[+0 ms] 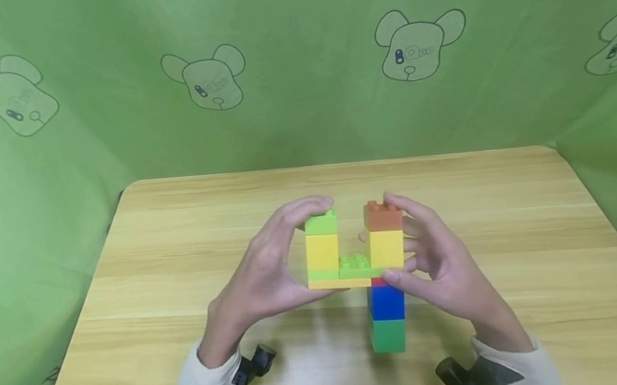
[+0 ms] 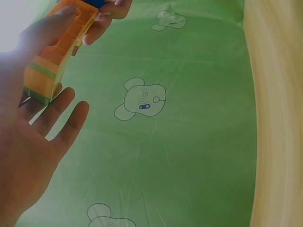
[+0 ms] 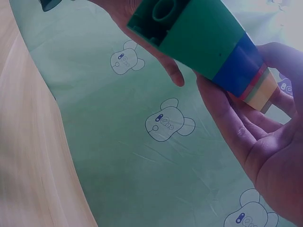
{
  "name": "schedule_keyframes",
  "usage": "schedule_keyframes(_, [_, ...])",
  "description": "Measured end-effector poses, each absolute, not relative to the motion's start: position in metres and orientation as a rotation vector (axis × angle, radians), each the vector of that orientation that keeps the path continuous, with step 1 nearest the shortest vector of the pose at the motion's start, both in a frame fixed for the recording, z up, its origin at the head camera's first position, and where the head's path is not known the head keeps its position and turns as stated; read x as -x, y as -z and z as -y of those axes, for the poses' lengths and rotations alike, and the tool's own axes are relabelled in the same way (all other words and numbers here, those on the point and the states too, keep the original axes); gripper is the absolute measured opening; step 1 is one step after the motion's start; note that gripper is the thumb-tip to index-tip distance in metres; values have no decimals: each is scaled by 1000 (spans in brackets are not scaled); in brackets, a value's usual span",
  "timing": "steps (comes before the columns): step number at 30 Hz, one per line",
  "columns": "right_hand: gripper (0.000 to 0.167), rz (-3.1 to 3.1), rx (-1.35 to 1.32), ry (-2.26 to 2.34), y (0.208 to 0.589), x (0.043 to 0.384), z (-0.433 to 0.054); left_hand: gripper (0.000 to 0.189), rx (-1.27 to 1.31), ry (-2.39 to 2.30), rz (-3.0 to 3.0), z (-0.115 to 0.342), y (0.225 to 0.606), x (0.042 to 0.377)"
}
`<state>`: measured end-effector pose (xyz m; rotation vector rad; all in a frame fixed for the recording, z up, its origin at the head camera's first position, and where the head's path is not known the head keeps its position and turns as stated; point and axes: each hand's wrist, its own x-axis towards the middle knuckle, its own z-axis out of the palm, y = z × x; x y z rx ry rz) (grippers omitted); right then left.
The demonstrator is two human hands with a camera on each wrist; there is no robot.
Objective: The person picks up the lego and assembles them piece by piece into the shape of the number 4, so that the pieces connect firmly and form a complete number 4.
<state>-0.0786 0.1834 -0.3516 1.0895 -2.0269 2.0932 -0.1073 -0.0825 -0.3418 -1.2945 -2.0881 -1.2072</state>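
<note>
Both hands hold up one assembly of toy building bricks [image 1: 359,273] in the head view. It has a flat base with two upright stacks: a yellow brick [image 1: 323,253] under a lime brick [image 1: 320,224] at left, another yellow brick [image 1: 386,248] under a brown brick [image 1: 382,216] at right. Below the right end hang a blue brick [image 1: 387,302] and a green brick [image 1: 389,335]. My left hand [image 1: 263,271] spans the left end, fingers on top and thumb underneath. My right hand [image 1: 442,258] grips the right stack. The green brick's hollow underside shows in the right wrist view.
A wooden table [image 1: 158,245] lies beneath the hands. A green curtain [image 1: 322,129] printed with bear heads surrounds it at the back and sides. Black wrist devices, one at the left cuff [image 1: 253,364] and one at the right [image 1: 478,374], jut inward over the table.
</note>
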Motion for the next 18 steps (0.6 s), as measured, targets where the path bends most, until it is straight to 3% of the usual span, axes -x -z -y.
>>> schedule_keyframes(18, [92, 2093, -1024, -2066, 351, 80, -181, 101, 1270, 1218, 2127, 85, 345, 107])
